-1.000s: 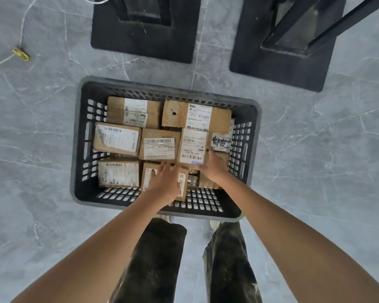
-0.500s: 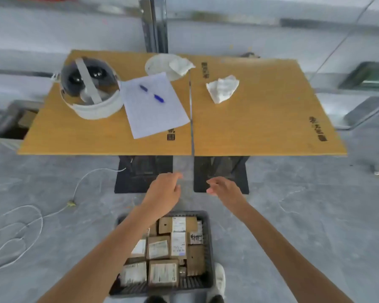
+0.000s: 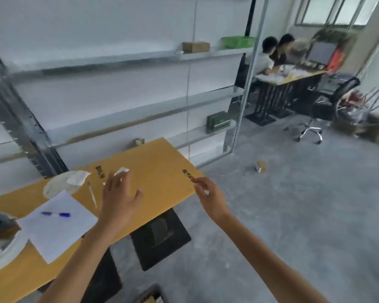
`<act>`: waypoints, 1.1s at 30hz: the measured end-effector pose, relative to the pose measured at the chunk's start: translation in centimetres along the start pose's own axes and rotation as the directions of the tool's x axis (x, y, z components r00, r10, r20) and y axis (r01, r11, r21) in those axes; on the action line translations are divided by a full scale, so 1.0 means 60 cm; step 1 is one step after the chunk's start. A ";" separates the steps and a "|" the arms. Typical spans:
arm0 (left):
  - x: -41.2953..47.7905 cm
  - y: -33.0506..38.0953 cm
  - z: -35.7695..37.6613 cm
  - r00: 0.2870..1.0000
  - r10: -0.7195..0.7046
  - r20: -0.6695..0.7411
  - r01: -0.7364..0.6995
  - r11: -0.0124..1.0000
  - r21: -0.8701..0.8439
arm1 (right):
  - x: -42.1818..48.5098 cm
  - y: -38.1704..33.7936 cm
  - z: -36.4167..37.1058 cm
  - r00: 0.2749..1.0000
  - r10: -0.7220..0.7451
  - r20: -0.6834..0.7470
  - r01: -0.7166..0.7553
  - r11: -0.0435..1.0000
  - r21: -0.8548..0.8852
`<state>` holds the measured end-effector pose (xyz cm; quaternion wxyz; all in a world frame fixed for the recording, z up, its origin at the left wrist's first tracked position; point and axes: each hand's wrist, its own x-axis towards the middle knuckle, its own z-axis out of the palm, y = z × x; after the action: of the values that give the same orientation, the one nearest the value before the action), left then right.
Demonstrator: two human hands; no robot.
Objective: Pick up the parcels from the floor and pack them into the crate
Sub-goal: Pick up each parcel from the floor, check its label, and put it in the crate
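Only a dark corner of the crate (image 3: pixel 150 295) shows at the bottom edge, with a sliver of brown parcel inside it. One small brown parcel (image 3: pixel 260 166) lies on the grey floor to the right, past the table. My left hand (image 3: pixel 118 200) hovers in front of the yellow table with fingers spread and holds nothing. Near the table's right corner, my right hand (image 3: pixel 210 195) is raised with loosely bent fingers, also empty.
The yellow table (image 3: pixel 162 171) carries a paper sheet (image 3: pixel 57 224) with blue pens, crumpled tissues and a white headset (image 3: pixel 0 237). Its black base (image 3: pixel 160 237) stands on the floor. Metal shelving (image 3: pixel 118 88) lines the wall. People sit at a far desk beside an office chair (image 3: pixel 328 99).
The view swung up and right, from the packed crate to the room. Both hands lifted away from the parcels and now hang empty over the table's edge.
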<state>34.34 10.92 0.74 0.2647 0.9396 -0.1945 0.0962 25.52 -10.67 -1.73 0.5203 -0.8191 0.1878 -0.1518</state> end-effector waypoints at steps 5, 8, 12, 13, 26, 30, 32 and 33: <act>0.048 0.149 0.094 0.994 0.099 0.040 -0.096 0.993 -0.069 | 0.048 0.075 -0.164 0.985 0.044 -0.168 -0.039 0.999 0.035; 0.090 0.248 0.170 0.988 0.142 0.068 -0.134 0.985 -0.106 | 0.093 0.124 -0.258 0.970 0.067 -0.233 -0.053 0.997 0.063; 0.153 0.396 0.289 0.976 0.178 0.124 -0.158 0.975 -0.158 | 0.168 0.197 -0.409 0.957 0.055 -0.285 -0.050 0.998 0.024; 0.164 0.430 0.312 0.972 0.193 0.134 -0.169 0.971 -0.167 | 0.184 0.210 -0.446 0.953 0.061 -0.297 -0.059 0.998 0.014; 0.363 0.618 0.542 0.945 0.202 0.258 -0.156 0.969 -0.191 | 0.357 0.365 -0.684 0.856 0.227 -0.464 -0.187 0.974 0.131; 0.464 0.693 0.638 0.924 0.199 0.327 -0.151 0.974 -0.166 | 0.464 0.406 -0.702 0.851 0.258 -0.458 -0.245 0.966 0.087; 0.519 0.726 0.689 0.891 0.254 0.377 -0.200 0.964 -0.178 | 0.527 0.425 -0.716 0.853 0.269 -0.447 -0.271 0.961 0.062; 0.547 0.738 0.715 0.869 0.272 0.414 -0.213 0.960 -0.184 | 0.559 0.434 -0.724 0.854 0.267 -0.446 -0.276 0.960 0.044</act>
<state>48.98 -57.11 -5.65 0.2621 0.8856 -0.3711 -0.0964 31.97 -70.91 -5.72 0.4703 -0.7328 0.4178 -0.2594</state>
